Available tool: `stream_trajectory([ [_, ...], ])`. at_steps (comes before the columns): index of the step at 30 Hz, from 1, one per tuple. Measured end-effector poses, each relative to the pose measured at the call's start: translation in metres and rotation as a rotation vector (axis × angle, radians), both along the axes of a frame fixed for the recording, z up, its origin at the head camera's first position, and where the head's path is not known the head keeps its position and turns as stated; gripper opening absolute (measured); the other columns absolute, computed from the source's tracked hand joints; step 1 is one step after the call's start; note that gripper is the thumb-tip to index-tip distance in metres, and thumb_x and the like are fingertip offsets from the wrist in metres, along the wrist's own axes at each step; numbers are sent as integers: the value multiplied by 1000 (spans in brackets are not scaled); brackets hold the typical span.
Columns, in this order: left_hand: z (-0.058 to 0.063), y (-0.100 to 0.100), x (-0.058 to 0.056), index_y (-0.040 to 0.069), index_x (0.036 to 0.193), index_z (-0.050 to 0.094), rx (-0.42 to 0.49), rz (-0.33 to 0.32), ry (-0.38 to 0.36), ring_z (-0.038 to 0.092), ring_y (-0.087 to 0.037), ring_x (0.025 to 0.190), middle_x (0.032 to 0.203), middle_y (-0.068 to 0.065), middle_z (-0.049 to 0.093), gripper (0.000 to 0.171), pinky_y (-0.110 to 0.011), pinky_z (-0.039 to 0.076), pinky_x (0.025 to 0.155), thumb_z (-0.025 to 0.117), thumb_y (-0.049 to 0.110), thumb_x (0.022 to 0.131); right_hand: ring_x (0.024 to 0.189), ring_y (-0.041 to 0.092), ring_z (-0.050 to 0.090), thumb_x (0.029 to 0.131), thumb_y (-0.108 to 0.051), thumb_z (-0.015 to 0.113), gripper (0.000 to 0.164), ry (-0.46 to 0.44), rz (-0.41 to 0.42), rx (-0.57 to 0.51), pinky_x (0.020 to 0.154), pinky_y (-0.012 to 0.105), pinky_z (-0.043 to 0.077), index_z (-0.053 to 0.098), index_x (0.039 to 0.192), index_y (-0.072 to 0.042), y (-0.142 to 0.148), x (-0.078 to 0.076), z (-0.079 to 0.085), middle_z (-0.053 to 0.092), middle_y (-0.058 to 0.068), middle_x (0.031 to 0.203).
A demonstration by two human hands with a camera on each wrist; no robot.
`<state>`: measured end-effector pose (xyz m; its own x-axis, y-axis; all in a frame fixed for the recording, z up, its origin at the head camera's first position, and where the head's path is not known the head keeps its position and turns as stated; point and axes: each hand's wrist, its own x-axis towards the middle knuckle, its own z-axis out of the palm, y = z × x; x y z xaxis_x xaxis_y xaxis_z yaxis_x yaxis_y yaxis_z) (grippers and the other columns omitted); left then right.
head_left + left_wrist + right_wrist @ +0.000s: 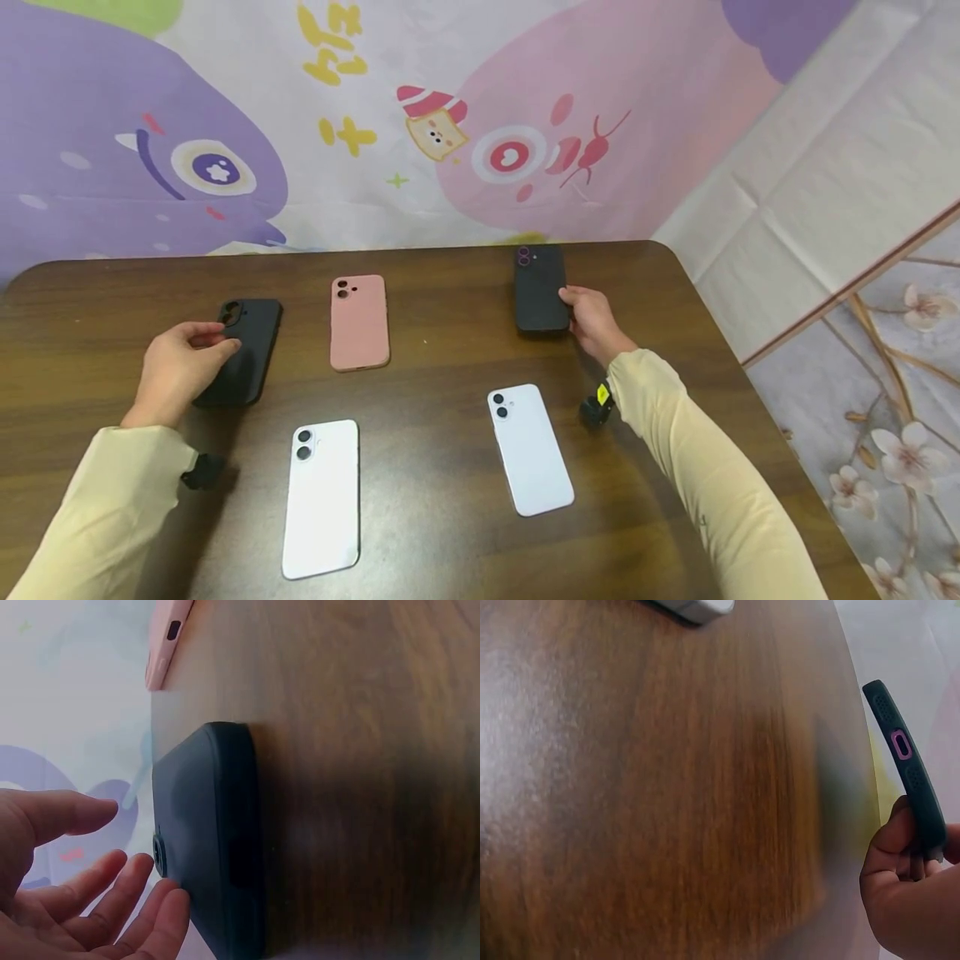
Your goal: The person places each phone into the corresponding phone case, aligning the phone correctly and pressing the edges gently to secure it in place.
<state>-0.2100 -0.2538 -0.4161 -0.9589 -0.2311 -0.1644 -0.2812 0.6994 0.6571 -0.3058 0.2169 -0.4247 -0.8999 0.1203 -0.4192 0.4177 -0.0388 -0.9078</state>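
Observation:
A black phone case (251,354) with a large camera cutout lies at the table's left. Over its near-left side hovers my left hand (182,367); in the left wrist view, that hand's thumb (94,816) is spread from the other fingers, whose tips overlap the case's edge. Near the far right edge, my right hand (592,321) pinches a dark phone case (542,292) with purple-ringed camera holes by its right side. The right wrist view shows this dark case (911,769) from its end, tilted and raised over the table, with a purple-rimmed port opening.
A pink phone case (360,323) lies between the two dark ones. Closer in, two white phones lie back up, a left one (322,500) and a right one (531,450). Behind the wooden table (427,533) hangs a cartoon-printed cloth (360,192).

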Motion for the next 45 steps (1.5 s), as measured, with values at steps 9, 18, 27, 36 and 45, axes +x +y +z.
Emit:
stream_trajectory([
  [9, 2, -6, -3, -7, 131, 47, -4, 14, -22, 49, -41, 112, 125, -28, 53, 56, -41, 47, 79, 53, 34, 92, 78, 1, 51, 99, -17, 42, 46, -24, 19, 39, 62, 10, 45, 35, 142, 0, 3, -3, -2, 45, 9, 130],
  [18, -3, -14, -2, -8, 129, 46, -24, 18, -38, 48, -45, 112, 127, -31, 50, 62, -49, 44, 84, 59, 36, 89, 88, 6, 54, 100, -16, 41, 46, -27, 40, 61, 71, 13, 46, 34, 142, 1, 6, -7, -7, 45, 13, 135],
  [27, -4, -18, -4, -10, 136, 36, 5, -1, -129, 43, -48, 117, 133, -35, 42, 79, -57, 42, 90, 62, 46, 86, 129, 26, 41, 100, -15, 39, 47, -46, 44, 97, 112, 37, 35, 32, 143, 2, 3, -13, -12, 36, 17, 146],
  [36, -4, -15, -10, -12, 137, 31, -34, 6, -158, 41, -50, 119, 133, -36, 40, 82, -58, 41, 94, 65, 41, 85, 125, 26, 44, 100, -15, 39, 46, -57, 76, 190, 109, 37, 39, 34, 142, 3, 2, -21, -12, 39, 18, 144],
  [45, -2, -11, -15, -12, 141, 20, -76, 21, -204, 37, -51, 120, 134, -37, 38, 87, -59, 39, 97, 67, 35, 84, 121, 30, 50, 97, -20, 48, 44, -19, 77, 400, 106, 38, 42, 46, 133, 5, 1, -25, -13, 49, 20, 135],
])
